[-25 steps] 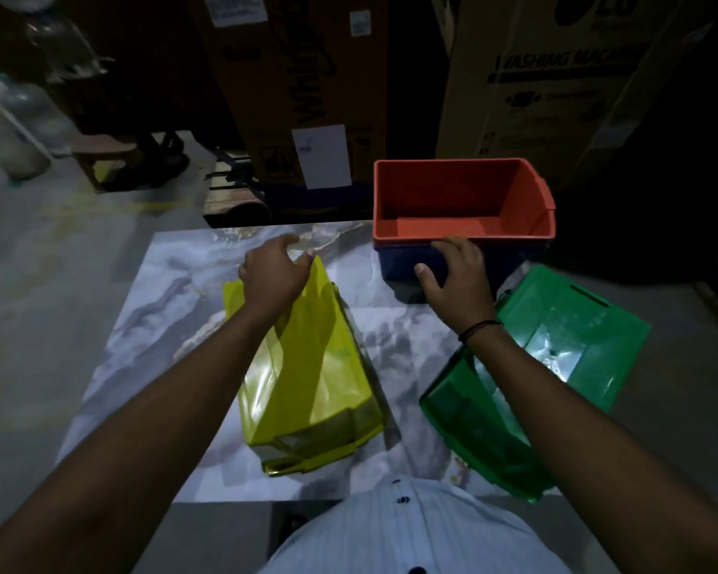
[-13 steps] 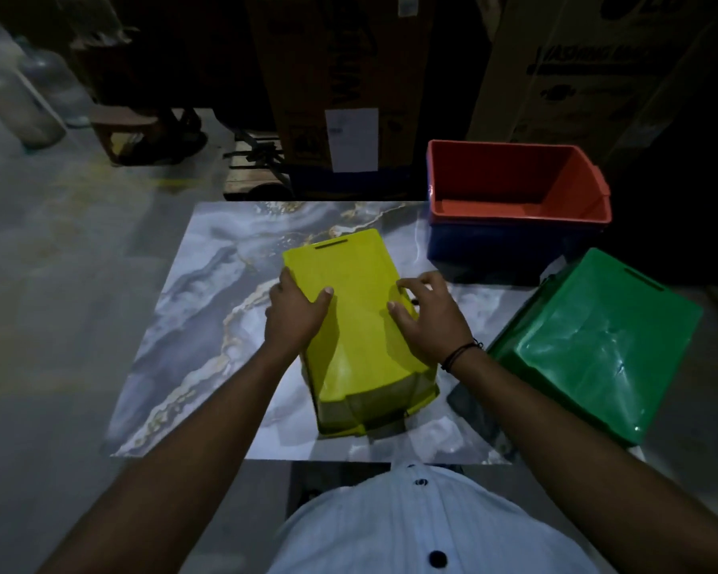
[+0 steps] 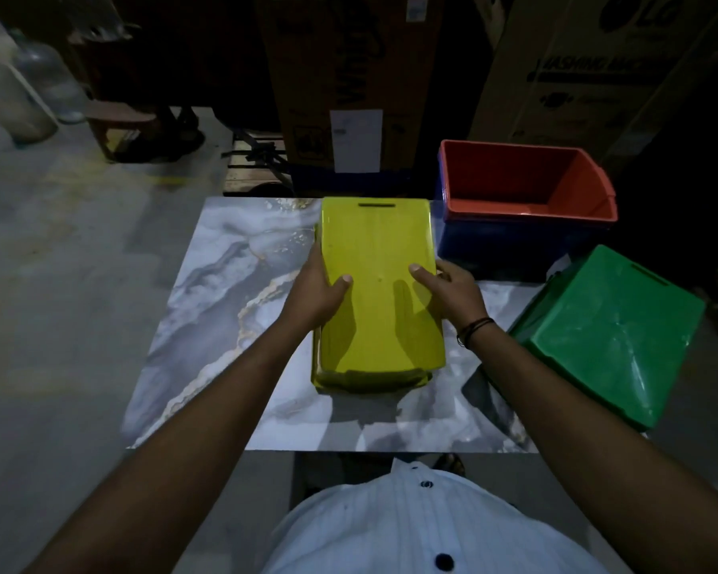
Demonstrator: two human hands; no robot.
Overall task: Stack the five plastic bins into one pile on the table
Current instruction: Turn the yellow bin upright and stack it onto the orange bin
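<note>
Yellow bin [image 3: 380, 292] sat upside down mid-table [image 3: 224, 308], left hand [image 3: 316, 294] and right hand [image 3: 452, 294] each with a closed grip on its long sides. Red-on-blue stack [image 3: 523, 209] at 1 o'clock. Best flipped upright first, grip kept symmetric.

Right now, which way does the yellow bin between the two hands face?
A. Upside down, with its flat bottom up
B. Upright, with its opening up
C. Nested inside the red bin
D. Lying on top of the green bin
A: the yellow bin shows its flat closed bottom to the camera, with the left hand and the right hand gripping its two long sides over the table.
</note>
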